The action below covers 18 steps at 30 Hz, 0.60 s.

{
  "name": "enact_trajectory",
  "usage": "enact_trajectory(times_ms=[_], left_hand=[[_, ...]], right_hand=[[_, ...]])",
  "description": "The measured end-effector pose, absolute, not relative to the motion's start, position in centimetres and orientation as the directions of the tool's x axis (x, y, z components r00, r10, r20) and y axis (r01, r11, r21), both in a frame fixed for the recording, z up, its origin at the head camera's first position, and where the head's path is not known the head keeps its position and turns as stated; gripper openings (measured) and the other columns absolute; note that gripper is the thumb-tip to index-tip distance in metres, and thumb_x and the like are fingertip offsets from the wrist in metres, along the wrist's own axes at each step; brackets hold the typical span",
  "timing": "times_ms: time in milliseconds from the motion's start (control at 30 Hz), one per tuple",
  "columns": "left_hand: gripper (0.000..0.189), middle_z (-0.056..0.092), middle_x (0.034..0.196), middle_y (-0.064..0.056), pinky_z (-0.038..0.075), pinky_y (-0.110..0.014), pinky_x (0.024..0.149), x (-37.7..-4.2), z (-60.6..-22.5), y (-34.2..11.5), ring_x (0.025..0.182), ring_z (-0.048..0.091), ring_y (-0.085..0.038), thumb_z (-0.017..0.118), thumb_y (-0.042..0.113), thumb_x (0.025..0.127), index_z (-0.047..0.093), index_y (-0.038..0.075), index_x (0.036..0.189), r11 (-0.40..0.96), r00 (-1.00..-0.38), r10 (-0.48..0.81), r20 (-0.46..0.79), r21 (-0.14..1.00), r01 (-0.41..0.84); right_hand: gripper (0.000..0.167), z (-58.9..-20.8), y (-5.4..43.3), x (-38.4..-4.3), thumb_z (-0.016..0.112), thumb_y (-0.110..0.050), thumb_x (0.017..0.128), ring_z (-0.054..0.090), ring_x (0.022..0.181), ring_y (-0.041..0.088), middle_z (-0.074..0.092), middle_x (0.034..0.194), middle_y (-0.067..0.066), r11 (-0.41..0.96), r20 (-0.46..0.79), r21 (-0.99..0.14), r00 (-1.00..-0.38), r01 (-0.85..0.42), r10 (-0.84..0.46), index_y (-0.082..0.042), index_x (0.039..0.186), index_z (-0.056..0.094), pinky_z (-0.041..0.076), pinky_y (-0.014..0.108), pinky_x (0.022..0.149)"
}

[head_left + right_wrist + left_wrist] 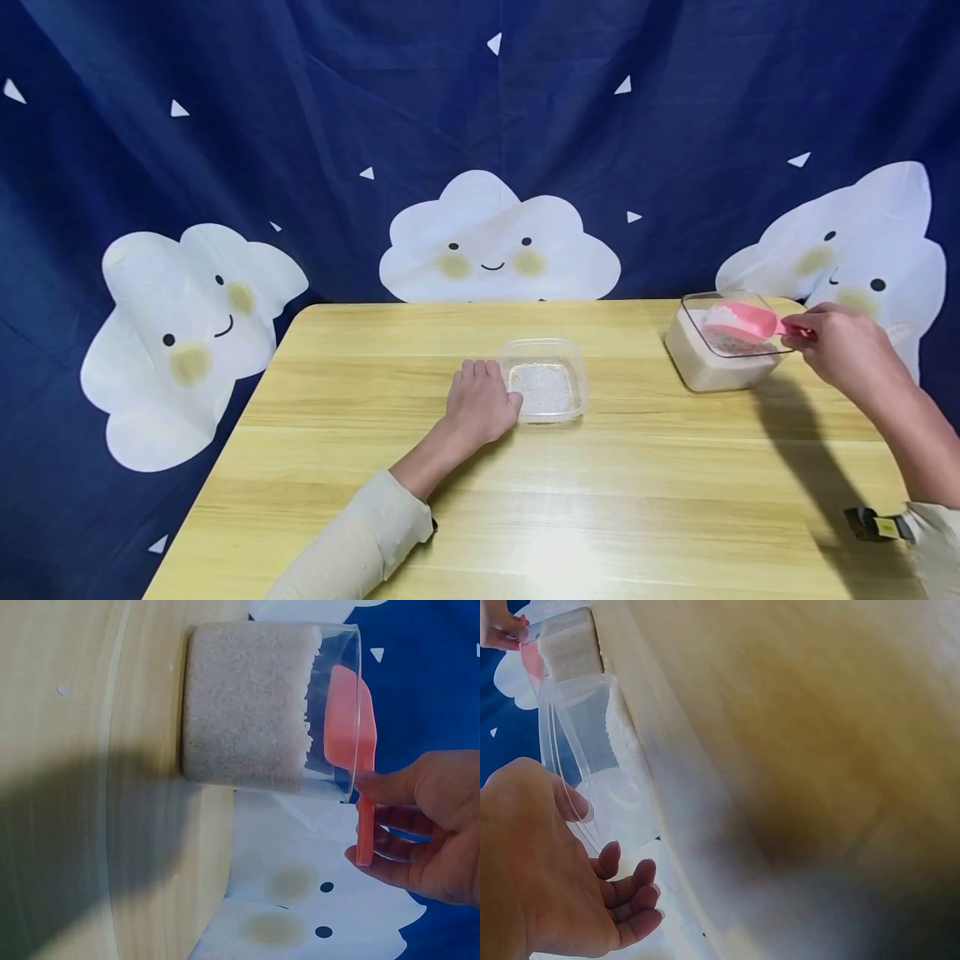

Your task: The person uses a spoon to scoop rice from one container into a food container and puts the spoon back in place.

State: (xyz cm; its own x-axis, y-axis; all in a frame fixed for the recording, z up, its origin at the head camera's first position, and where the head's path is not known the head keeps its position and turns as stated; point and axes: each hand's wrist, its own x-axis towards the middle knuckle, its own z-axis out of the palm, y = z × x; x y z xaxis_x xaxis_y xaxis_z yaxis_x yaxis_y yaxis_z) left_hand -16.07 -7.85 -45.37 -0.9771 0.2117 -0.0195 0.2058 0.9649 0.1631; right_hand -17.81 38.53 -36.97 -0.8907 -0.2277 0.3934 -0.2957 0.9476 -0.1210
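My right hand [855, 346] pinches the handle of a pink scoop [349, 720] between thumb and fingers. White rice heaps in the scoop's bowl [738, 321], which is over the mouth of a clear square container [708, 367]. Rice [247, 705] fills most of that container. Nearer the table's middle is a smaller clear plastic box [551, 412], with a shallow layer of rice [542, 387] on its bottom. Beside its left wall rests my left hand [483, 404], fingers loosely bent. The thumb [570, 802] lies against the box near its rim.
Both containers stand on a light wooden table [637, 500], the larger one near the back right corner. Behind the table hangs a dark blue curtain [330, 108] with printed clouds. A few loose grains [62, 691] lie on the tabletop.
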Motion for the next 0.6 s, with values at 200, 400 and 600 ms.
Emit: enact_trajectory(times_ms=[200,400,600], left_hand=[[0.037,0.055,0.099,-0.014,0.039,-0.037,0.084,-16.03,-45.26,-7.86,0.098,0.048,-0.031,0.045,0.035,0.095,0.053,0.000,0.104,0.965,-0.978,0.210,-0.020,0.167,0.203],[0.037,0.054,0.098,-0.013,0.038,-0.036,0.083,-16.03,-45.29,-7.85,0.097,0.047,-0.030,0.043,0.035,0.094,0.053,0.000,0.103,0.965,-0.978,0.209,-0.015,0.166,0.204],[0.038,0.054,0.099,-0.013,0.039,-0.036,0.084,-16.04,-45.28,-7.83,0.098,0.048,-0.030,0.045,0.035,0.095,0.054,0.000,0.105,0.965,-0.979,0.205,-0.018,0.167,0.200]], right_hand=[[0.018,-36.70,38.58,-17.67,0.077,0.003,0.078,0.063,0.073,0.045,0.068,0.080,0.027,0.953,0.386,-0.132,-0.899,-0.274,-0.205,0.011,0.093,0.072,0.048,0.063,0.072],[0.020,-36.58,38.56,-17.66,0.079,0.003,0.078,0.064,0.079,0.048,0.068,0.084,0.030,0.948,0.396,-0.161,-0.898,-0.275,-0.193,0.010,0.095,0.073,0.047,0.064,0.075],[0.022,-36.46,38.56,-17.61,0.080,0.004,0.077,0.064,0.080,0.049,0.069,0.087,0.031,0.942,0.400,-0.192,-0.899,-0.274,-0.180,0.009,0.097,0.074,0.045,0.063,0.074]])
